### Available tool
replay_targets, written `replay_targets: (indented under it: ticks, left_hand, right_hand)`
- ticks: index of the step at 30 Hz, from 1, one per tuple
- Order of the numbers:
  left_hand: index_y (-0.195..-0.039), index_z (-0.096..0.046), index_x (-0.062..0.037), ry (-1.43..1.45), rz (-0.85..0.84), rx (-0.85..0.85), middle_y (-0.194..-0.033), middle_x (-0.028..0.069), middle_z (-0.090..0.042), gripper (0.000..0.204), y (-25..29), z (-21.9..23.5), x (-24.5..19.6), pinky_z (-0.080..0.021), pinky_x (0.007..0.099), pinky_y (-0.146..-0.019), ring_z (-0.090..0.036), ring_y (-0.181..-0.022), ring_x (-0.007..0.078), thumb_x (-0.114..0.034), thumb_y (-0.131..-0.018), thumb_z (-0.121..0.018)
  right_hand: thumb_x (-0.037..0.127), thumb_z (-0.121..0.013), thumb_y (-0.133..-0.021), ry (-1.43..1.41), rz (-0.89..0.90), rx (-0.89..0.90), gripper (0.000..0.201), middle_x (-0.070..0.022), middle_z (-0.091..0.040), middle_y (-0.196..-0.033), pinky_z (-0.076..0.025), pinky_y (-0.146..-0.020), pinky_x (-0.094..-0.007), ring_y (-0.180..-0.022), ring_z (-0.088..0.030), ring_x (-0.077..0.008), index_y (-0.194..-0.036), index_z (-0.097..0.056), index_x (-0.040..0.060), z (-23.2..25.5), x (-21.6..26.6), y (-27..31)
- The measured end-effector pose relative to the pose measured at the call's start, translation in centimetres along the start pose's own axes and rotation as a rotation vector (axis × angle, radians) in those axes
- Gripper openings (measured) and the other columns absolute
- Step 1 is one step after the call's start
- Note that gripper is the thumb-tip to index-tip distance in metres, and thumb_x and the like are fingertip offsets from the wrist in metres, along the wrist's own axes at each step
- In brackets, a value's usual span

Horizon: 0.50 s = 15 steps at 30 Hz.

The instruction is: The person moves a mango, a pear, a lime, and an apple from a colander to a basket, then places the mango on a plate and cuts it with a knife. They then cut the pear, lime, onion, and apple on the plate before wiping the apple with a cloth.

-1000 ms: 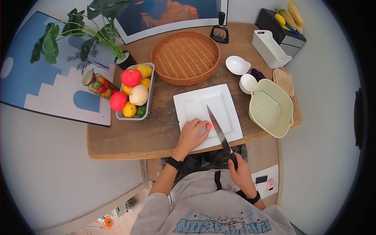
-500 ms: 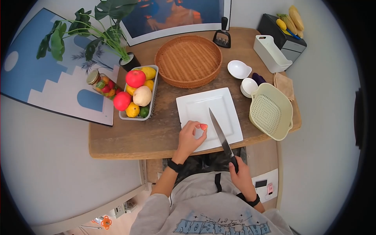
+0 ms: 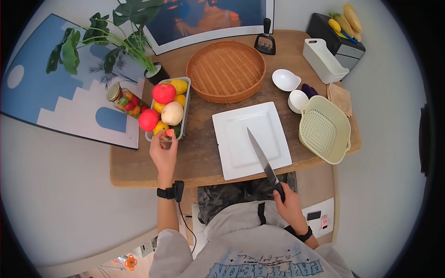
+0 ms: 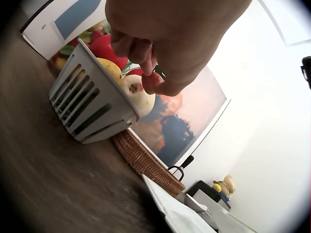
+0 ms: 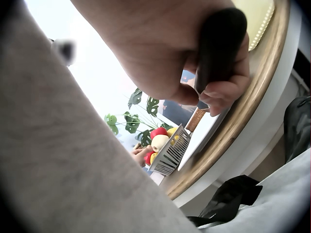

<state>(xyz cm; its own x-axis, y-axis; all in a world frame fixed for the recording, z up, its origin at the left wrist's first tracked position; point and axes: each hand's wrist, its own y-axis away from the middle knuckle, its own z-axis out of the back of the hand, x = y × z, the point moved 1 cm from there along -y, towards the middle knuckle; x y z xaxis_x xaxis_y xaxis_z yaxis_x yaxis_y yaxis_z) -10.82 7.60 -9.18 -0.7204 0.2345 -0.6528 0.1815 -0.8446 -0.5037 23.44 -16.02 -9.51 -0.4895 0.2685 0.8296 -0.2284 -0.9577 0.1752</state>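
Observation:
My left hand (image 3: 163, 155) pinches a small red strawberry (image 3: 170, 133) between thumb and fingers, at the near end of the grey fruit basket (image 3: 187, 111). In the left wrist view the strawberry (image 4: 152, 80) shows beside a pale round fruit (image 4: 138, 94), above the basket rim. The basket holds red, yellow, cream and green fruits. My right hand (image 3: 290, 208) grips the black handle of a kitchen knife (image 3: 262, 154). Its blade points away from me, over the square white plate (image 3: 228, 139). In the right wrist view, fingers wrap round the knife handle (image 5: 218, 48).
Behind the plate lies a round wicker tray (image 3: 226, 69). To the right stand two white bowls (image 3: 286, 79), a pale green colander (image 3: 320, 127), a white bin (image 3: 322, 60) and a folded cloth (image 3: 340, 97). A jar (image 3: 124, 99) and a potted plant (image 3: 157, 74) flank the basket.
My left hand has carried the strawberry from over the plate leftward to the fruit basket. The right hand keeps the knife over the plate, almost unmoved.

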Motion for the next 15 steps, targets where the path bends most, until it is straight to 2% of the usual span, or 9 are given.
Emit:
replay_targets:
  ticks: [2,5,8,9,11,12,14,15]
  left_hand:
    - [-0.108,-0.067,-0.0014,-0.081,-0.052,0.038,-0.079,0.0036,-0.055,0.033,0.1,-0.5,0.3,-0.041,0.0294,-0.057,-0.044,-0.061,0.0147,-0.009,-0.079,-0.080]
    - [-0.115,-0.066,-0.0002,-0.083,-0.040,0.052,-0.081,0.0046,-0.055,0.039,0.9,-1.2,0.1,-0.042,0.0315,-0.058,-0.042,-0.060,0.0167,-0.009,-0.080,-0.079]
    - [-0.121,-0.064,0.0015,-0.092,-0.068,0.011,-0.084,0.0044,-0.055,0.043,1.7,-1.9,-0.3,-0.042,0.0315,-0.058,-0.042,-0.061,0.0169,-0.009,-0.081,-0.078]
    - [-0.124,-0.061,0.0028,-0.109,-0.079,0.015,-0.086,0.0041,-0.056,0.046,1.8,-2.1,-0.2,-0.042,0.0311,-0.058,-0.042,-0.061,0.0169,-0.008,-0.083,-0.077]
    - [-0.125,-0.062,0.0021,-0.109,-0.084,0.000,-0.086,0.0039,-0.055,0.045,1.8,-2.2,0.2,-0.041,0.0308,-0.058,-0.042,-0.061,0.0168,-0.008,-0.083,-0.076]
    - [-0.125,-0.062,0.0018,-0.108,-0.087,-0.007,-0.086,0.0038,-0.055,0.045,1.8,-2.3,0.2,-0.041,0.0306,-0.058,-0.042,-0.062,0.0167,-0.008,-0.083,-0.076]
    - [-0.116,-0.064,0.0010,-0.066,-0.068,-0.036,-0.083,0.0044,-0.055,0.032,1.9,-2.0,-0.3,-0.039,0.0300,-0.057,-0.042,-0.062,0.0159,-0.007,-0.087,-0.074]
    - [-0.112,-0.064,0.0008,-0.050,-0.068,-0.041,-0.083,0.0046,-0.055,0.026,2.1,-1.6,-0.7,-0.039,0.0297,-0.056,-0.042,-0.062,0.0157,-0.007,-0.089,-0.073]
  right_hand:
    - [0.017,-0.061,-0.097,-0.015,-0.006,0.003,0.029,-0.0263,-0.066,-0.087,-0.052,-0.069,-0.0441,-0.083,-0.066,-0.0465,-0.120,-0.058,-0.0011,0.2,0.8,0.0]
    - [0.017,-0.060,-0.097,-0.024,0.003,-0.017,0.028,-0.0260,-0.066,-0.088,-0.052,-0.069,-0.0450,-0.083,-0.065,-0.0468,-0.119,-0.058,-0.0002,0.5,1.3,0.1]
    - [0.017,-0.060,-0.097,-0.033,0.016,-0.041,0.026,-0.0262,-0.066,-0.087,-0.052,-0.069,-0.0460,-0.083,-0.065,-0.0473,-0.117,-0.058,0.0001,0.3,0.3,0.5]
    - [0.016,-0.060,-0.097,-0.034,0.016,-0.049,0.026,-0.0253,-0.065,-0.084,-0.051,-0.066,-0.0442,-0.079,-0.064,-0.0452,-0.116,-0.058,-0.0002,0.2,0.0,0.6]
    - [0.015,-0.061,-0.097,-0.035,0.017,-0.064,0.025,-0.0235,-0.063,-0.078,-0.048,-0.062,-0.0407,-0.070,-0.063,-0.0410,-0.116,-0.058,-0.0009,0.1,-0.5,0.9]
    - [0.016,-0.061,-0.097,-0.039,0.000,-0.047,0.025,-0.0243,-0.064,-0.081,-0.049,-0.064,-0.0428,-0.074,-0.064,-0.0432,-0.116,-0.058,-0.0004,0.3,-0.5,0.9]
    - [0.018,-0.061,-0.097,-0.047,-0.036,-0.018,0.027,-0.0259,-0.066,-0.086,-0.052,-0.068,-0.0471,-0.082,-0.065,-0.0478,-0.117,-0.057,0.0006,0.8,-0.3,1.0]
    - [0.018,-0.061,-0.097,-0.046,-0.018,-0.027,0.027,-0.0258,-0.066,-0.086,-0.052,-0.068,-0.0472,-0.082,-0.065,-0.0476,-0.118,-0.057,0.0008,0.8,-0.4,0.9]
